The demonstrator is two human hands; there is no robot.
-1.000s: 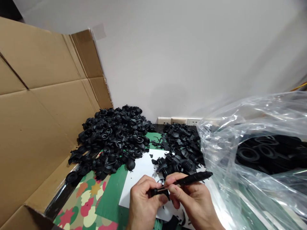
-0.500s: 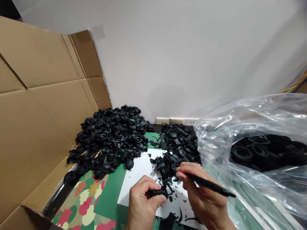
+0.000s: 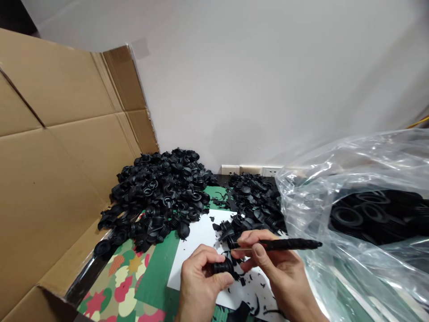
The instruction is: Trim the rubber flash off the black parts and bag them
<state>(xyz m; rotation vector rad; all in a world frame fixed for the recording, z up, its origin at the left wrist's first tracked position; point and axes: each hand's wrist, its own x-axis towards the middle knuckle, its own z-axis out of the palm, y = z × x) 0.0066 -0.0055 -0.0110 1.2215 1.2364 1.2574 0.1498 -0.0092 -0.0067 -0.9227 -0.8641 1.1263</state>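
My left hand (image 3: 201, 279) is closed, pinching a ribbed black rubber bellows (image 3: 221, 267) between thumb and fingers above a white sheet (image 3: 192, 250). To its right, my right hand (image 3: 273, 264) grips what look like tweezers (image 3: 288, 244) with a black-wrapped handle. Their thin metal prongs point left, a little above the bellows and apart from it. Black rubber scraps (image 3: 241, 309) lie scattered under and around both hands. The far side of the bellows is partly hidden by my fingers.
A large heap of black rubber pieces (image 3: 161, 183) lies at the back left, a smaller pile (image 3: 256, 197) behind my right hand. Cardboard (image 3: 77, 98) walls the left side. On the right, a clear plastic bag (image 3: 308, 183) holds black rubber parts. Wall sockets (image 3: 250, 170) sit behind.
My right hand has turned, bringing the tweezers from a downward slant to nearly level, their prongs now visible and nearer the bellows. The bellows is tipped slightly in my left hand.
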